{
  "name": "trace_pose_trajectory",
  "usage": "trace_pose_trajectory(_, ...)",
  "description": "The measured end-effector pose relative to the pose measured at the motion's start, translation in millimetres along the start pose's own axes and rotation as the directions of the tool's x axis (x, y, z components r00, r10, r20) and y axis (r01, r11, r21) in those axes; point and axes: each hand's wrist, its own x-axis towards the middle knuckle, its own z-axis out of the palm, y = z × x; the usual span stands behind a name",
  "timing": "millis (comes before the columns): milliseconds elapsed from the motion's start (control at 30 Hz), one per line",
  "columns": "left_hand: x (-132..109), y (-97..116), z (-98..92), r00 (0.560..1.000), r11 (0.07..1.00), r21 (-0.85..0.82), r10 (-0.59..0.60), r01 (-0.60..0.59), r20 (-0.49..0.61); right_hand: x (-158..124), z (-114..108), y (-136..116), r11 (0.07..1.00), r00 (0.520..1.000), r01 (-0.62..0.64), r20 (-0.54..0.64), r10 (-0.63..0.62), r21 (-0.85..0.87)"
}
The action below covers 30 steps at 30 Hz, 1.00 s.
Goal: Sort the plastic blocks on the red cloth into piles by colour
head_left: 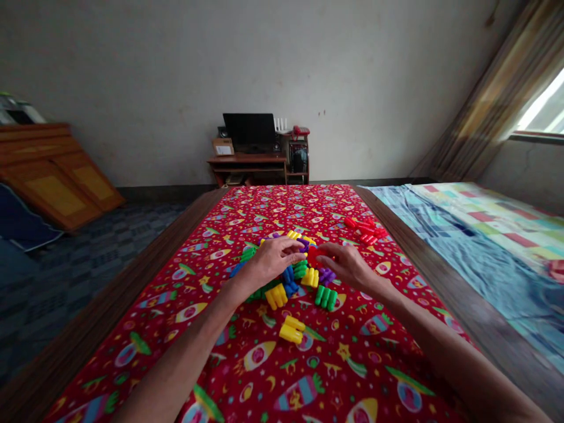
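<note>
Several ridged plastic toy blocks lie heaped in the middle of a red patterned cloth. My left hand [278,255] is over the heap, thumb and fingers apart, close to a purple block [304,244]; nothing shows clearly in its grasp. Facing it, my right hand [347,262] has its fingertips on a red block [313,255], partly hidden by the fingers. Below the hands are a yellow block [311,277], a purple block [326,275], a green block [326,298] and blue blocks [289,281]. Nearer me lie a yellow block [276,296] and another yellow piece [292,330].
Red blocks [370,230] form a separate group at the right rear. The red cloth [282,382] covers a dark wooden table [176,235]. A bed [480,229] stands to the right. Behind is a desk [247,158] with a monitor [249,130]; a wooden cabinet [57,176] is at left.
</note>
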Motion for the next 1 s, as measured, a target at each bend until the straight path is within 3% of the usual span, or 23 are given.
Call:
trace_pose_trajectory(67,-8,-8,-16.5,0.989,0.978,0.184,-0.115,0.096,0.091,5,-11,24,0.996,0.992,-0.079,-0.105,0.075,-0.039)
trace_pose_trajectory(133,-19,-19,-29.8,0.948,0.909,0.382,-0.254,0.166,0.193,9,-25,52,0.979,0.959,-0.186,-0.232,0.162,-0.085)
trace_pose_trajectory(200,-30,-32,-32.9,0.916,0.845,0.509,-0.321,0.163,0.24,9,-39,80,0.945,0.91,-0.29,-0.349,0.223,-0.153)
trace_pose_trajectory(333,-39,-49,-12.4,0.944,0.808,0.583,-0.248,0.077,0.219,3,-58,115,0.867,0.809,-0.455,-0.501,0.307,-0.202)
trace_pose_trajectory(433,-34,-50,-2.9,0.963,0.826,0.561,-0.189,0.051,0.191,-1,-64,121,0.835,0.786,-0.504,-0.518,0.337,-0.221)
trace_pose_trajectory(533,-28,-45,-13.2,0.956,0.85,0.521,-0.213,0.08,0.2,0,-62,110,0.841,0.794,-0.482,-0.529,0.301,-0.245)
trace_pose_trajectory(600,-26,-41,-24.2,0.944,0.874,0.467,-0.257,0.135,0.208,4,-55,92,0.887,0.841,-0.398,-0.48,0.251,-0.235)
trace_pose_trajectory(700,-24,-42,-32.8,0.936,0.923,0.294,-0.307,0.249,0.17,8,-35,52,0.974,0.953,-0.177,-0.27,0.135,-0.138)
trace_pose_trajectory(767,-23,-45,-30.9,0.942,0.943,0.166,-0.31,0.288,0.128,7,-19,23,0.998,0.989,-0.047,-0.141,0.04,-0.048)
trace_pose_trajectory(867,-22,-43,-20.5,0.956,0.959,-0.013,-0.281,0.283,0.081,0,3,-9,0.997,0.999,0.05,-0.001,-0.05,0.066)
trace_pose_trajectory(1000,-22,-25,-1.4,0.965,0.934,-0.248,-0.235,0.257,0.117,-11,22,-25,0.986,0.992,0.087,0.077,-0.099,0.145)
